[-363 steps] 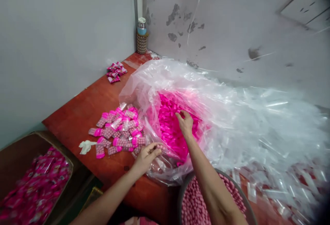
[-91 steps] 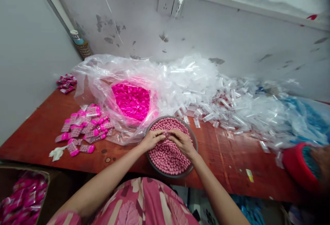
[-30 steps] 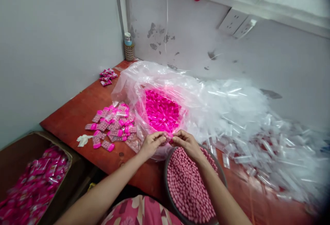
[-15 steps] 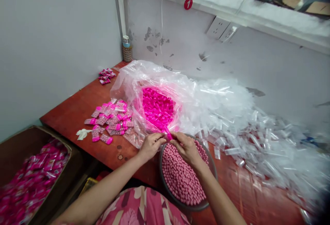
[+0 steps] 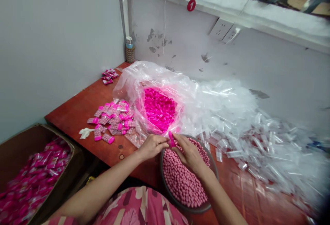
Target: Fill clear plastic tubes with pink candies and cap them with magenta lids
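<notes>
A small bright pink plastic cap is pinched between my hands, above the far rim of a dark bowl of round pink beads. My left hand grips it from the left, fingertips closed together. From the right, over the beads, my right hand holds it between thumb and fingers. Whether a clear tube is also in my fingers I cannot make out. Just beyond, an opened clear plastic bag holds a heap of similar pink caps.
Clear plastic tubes are piled on the right of the red table. Bead-filled tubes with pink ends lie left of the bag. Pink packets fill a cardboard box at lower left. A cup stands in the corner.
My hands have shifted slightly, and the pink cap now stands more upright between them, away from the bag's opening. The whole view has moved a little.
</notes>
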### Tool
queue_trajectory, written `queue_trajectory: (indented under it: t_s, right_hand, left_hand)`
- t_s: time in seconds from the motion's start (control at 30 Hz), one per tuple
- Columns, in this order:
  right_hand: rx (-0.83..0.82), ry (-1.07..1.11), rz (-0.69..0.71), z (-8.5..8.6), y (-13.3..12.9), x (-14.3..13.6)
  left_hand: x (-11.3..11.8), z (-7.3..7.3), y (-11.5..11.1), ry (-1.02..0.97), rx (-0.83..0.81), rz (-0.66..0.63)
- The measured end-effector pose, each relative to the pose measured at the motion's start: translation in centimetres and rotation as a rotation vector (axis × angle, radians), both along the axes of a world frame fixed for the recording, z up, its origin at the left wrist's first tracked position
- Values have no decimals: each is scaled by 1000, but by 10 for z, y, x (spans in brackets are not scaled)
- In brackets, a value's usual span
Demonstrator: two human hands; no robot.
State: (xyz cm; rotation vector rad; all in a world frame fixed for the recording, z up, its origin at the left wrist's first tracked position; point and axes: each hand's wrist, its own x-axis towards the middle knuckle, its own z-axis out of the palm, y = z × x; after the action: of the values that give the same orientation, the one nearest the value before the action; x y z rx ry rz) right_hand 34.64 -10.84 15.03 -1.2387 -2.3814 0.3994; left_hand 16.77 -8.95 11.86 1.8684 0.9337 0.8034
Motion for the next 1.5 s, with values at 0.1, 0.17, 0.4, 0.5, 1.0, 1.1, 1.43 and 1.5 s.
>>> queue_trajectory:
  t_s: [0.1, 0.17, 0.4, 0.5, 1.0, 1.1, 1.43, 1.5]
  right_hand:
    - [31, -182, 179, 21, 2, -3]
    - [30, -267, 245, 29, 2, -5]
    - [74, -256, -66, -2, -11, -13]
    - [77, -192, -162, -18, -17, -26]
    - [76, -235, -354, -53, -8, -59]
    - [16, -160, -328, -53, -5, -68]
    - [-134, 154, -819, -63, -18, 78]
    - [-310, 78, -1127, -80, -20, 137]
  left_hand:
    - [3, -4, -4, -79, -125, -70]
    - [4, -8, -9, -129, -221, -59]
    - [4, -21, -19, -396, -523, 238]
    - [8, -19, -21, -523, -608, 342]
    - [2, -28, -18, -675, -772, 503]
    - [-4, -33, -15, -632, -794, 555]
    - [-72, -44, 56, -585, -641, 1016]
    - [-92, -48, 74, -511, -487, 1101]
